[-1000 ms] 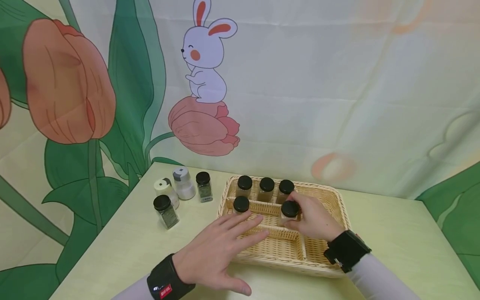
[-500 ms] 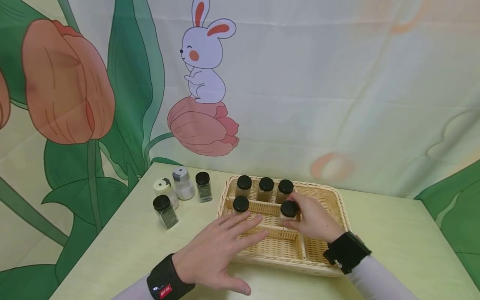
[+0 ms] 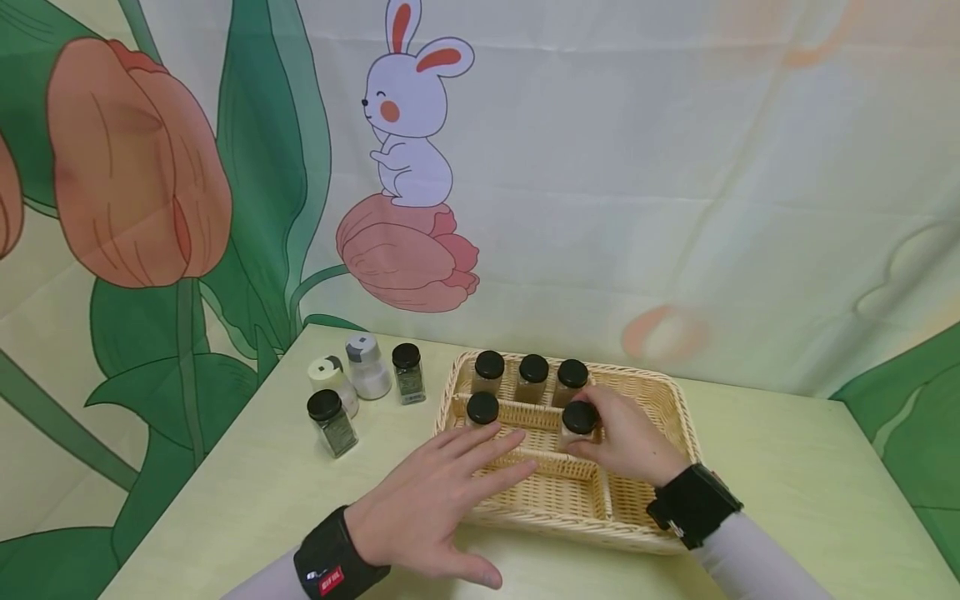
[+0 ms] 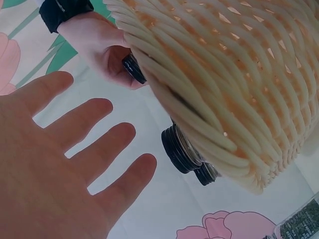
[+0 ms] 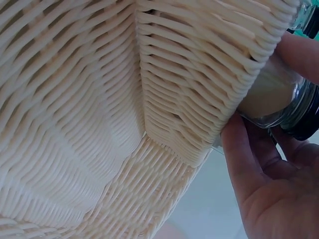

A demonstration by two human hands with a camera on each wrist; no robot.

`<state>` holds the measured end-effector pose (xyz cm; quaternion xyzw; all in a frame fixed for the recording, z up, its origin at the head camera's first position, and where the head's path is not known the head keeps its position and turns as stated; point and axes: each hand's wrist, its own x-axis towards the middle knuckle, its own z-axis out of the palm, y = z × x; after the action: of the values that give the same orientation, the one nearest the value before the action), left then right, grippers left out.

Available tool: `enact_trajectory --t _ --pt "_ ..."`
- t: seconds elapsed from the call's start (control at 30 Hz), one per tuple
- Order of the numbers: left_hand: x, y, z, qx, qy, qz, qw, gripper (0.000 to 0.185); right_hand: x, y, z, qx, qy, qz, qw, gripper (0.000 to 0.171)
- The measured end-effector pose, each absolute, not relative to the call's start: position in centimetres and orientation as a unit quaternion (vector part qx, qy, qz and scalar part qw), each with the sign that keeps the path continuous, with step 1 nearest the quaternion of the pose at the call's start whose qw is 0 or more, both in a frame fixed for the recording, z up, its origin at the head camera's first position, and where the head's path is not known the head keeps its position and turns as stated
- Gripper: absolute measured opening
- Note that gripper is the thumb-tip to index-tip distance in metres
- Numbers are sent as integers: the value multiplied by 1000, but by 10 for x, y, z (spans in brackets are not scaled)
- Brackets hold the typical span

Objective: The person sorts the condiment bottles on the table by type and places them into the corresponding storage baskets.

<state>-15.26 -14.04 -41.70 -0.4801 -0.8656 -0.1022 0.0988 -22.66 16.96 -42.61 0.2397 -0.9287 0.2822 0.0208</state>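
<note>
My right hand (image 3: 630, 433) grips a glass spice jar (image 3: 578, 423) with a black lid, at the right of the basket's middle compartment. In the right wrist view, thumb and fingers surround that jar (image 5: 271, 94), which shows pale contents, beside the wicker wall. My left hand (image 3: 431, 500) hovers over the front left of the wicker basket (image 3: 555, 523), fingers straight and spread, holding nothing. Just beyond its fingertips stands another black-lidded jar (image 3: 482, 408), partly hidden by them. Three black-lidded jars, the middle one (image 3: 533, 371) among them, line the back compartment.
Left of the basket on the table stand two black-lidded jars of green herbs, one (image 3: 408, 373) behind and one (image 3: 332, 423) in front. Near them are a grey-topped shaker (image 3: 367, 367) and a cream-topped shaker (image 3: 327, 373). A printed cloth (image 3: 570, 167) hangs behind the table.
</note>
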Motion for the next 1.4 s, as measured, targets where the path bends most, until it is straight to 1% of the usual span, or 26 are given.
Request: enact_trajectory --t 0.43,0.6,0.8,1.07,1.23,1.4 --pt "-153 -141 -417 -480 -866 -96 107 99 -223 168 -420 247 -927 282 20 47" --pt "-152 -141 -416 -478 -867 -92 107 101 -219 168 -414 254 -927 274 5 48" --pt "-152 -141 -415 -479 -866 -94 108 103 -213 171 -407 262 -933 247 -4 60" --pt "-152 -142 -415 -478 -866 -95 109 103 -202 175 -395 262 -939 225 -15 84" --pt "-152 -142 -415 -473 -870 -97 101 103 -192 179 -389 257 -938 233 -14 87" --pt "-153 -143 -414 -474 -868 -97 110 103 -181 186 -387 256 -937 238 -9 86"
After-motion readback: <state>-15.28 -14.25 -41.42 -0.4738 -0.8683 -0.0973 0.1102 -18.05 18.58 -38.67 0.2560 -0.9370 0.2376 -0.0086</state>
